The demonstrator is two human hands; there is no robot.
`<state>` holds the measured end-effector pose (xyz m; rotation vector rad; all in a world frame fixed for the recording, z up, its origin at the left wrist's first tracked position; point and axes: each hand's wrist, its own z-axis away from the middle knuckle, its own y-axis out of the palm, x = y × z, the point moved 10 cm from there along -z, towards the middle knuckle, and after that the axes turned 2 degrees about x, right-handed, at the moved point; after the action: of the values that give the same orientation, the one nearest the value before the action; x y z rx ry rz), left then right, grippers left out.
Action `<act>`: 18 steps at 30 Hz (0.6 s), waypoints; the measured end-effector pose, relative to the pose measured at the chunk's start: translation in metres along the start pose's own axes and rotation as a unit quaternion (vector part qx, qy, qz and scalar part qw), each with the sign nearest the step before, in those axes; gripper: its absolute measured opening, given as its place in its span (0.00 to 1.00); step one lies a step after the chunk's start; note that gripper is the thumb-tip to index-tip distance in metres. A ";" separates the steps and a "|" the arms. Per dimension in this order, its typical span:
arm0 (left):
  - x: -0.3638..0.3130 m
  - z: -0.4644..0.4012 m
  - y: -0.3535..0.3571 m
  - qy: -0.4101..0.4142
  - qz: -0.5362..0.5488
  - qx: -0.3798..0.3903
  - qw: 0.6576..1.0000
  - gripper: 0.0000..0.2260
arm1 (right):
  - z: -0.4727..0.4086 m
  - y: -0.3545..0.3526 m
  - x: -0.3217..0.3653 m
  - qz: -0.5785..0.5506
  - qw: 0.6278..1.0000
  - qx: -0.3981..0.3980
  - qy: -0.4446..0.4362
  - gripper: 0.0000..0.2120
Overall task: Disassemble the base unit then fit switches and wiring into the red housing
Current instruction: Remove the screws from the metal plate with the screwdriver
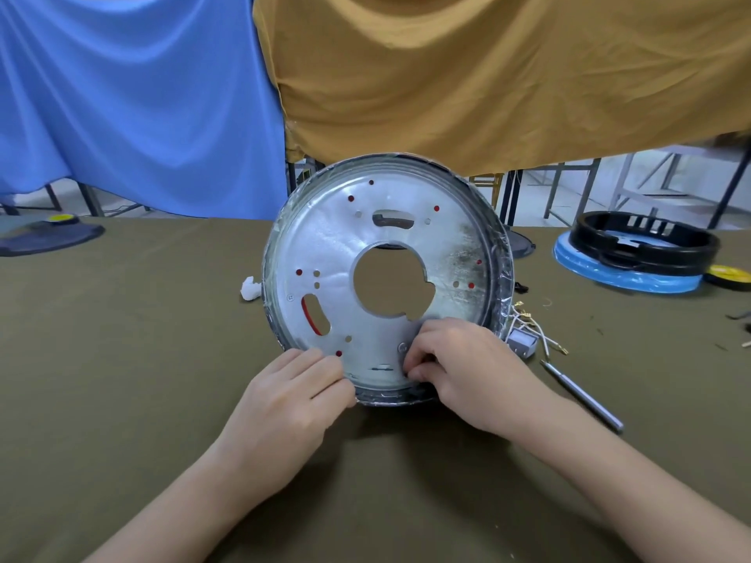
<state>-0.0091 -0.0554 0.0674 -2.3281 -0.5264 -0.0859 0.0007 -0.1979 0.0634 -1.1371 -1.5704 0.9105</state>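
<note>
The base unit [386, 274] was held tilted on the surface [122, 359], its metal plate facing up. It was gripped at six o'clock by the left hand [300, 392], seemingly for steadiness. The right hand's [459, 367] fingers [414, 369] were curled, pinching at a screw [402, 347].

No text, brand or number could be read anywhere. The only sign was a small stamped mark inside a circle on the silver metal plate [386, 278], near its left edge just above the elongated slot; it was too small to make out which character it held.
</note>
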 end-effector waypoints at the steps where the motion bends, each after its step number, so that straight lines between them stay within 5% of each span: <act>1: 0.000 0.000 0.000 0.000 0.001 -0.001 1.000 0.11 | 0.000 0.001 0.000 0.002 1.000 0.006 0.002 0.06; 18: 0.003 -0.003 0.003 -0.012 0.005 0.013 1.000 0.11 | -0.008 0.005 0.004 0.035 0.999 0.004 0.028 0.06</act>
<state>-0.0052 -0.0581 0.0684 -2.3078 -0.5235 -0.0466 0.0090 -0.1922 0.0616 -1.2081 -1.4899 0.9223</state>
